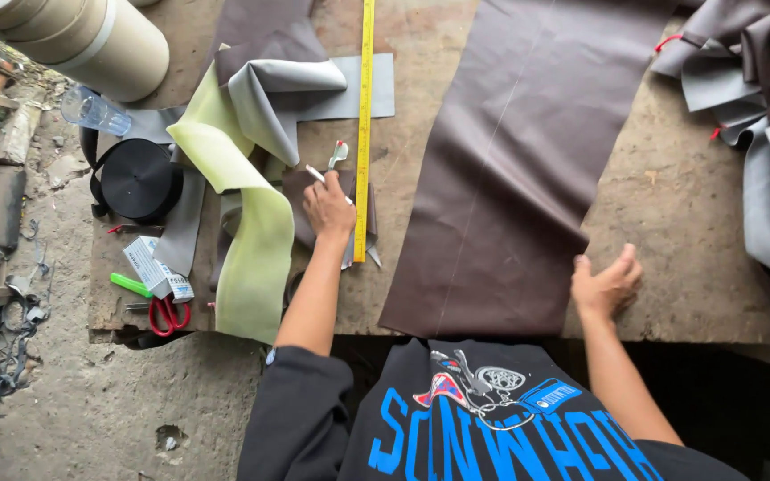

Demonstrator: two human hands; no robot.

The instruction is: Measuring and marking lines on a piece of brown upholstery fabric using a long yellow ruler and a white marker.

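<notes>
While left hand (329,207) pinches a marker (315,173) beside yellow ruler (364,125), right hand (606,287) spread on brown sheet (510,160)

Top of yellow ruler (365,125) cut off by frame edge. Brown sheet (501,169) cropped at top. Tip of white pencil (315,173) hidden inside left hand (328,207). Cardboard rolls (82,40) cropped top left.

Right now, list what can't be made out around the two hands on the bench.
- Head view: the left hand holds a thin white stick; its tip and the grip are hidden by the hand.
- The small brown scrap is partly covered by that hand.
- The yellow ruler is cut off by the top edge.
- The brown sheet runs past the top edge; the right hand covers its corner.
- The scissors have their blades hidden under a small box.
</notes>
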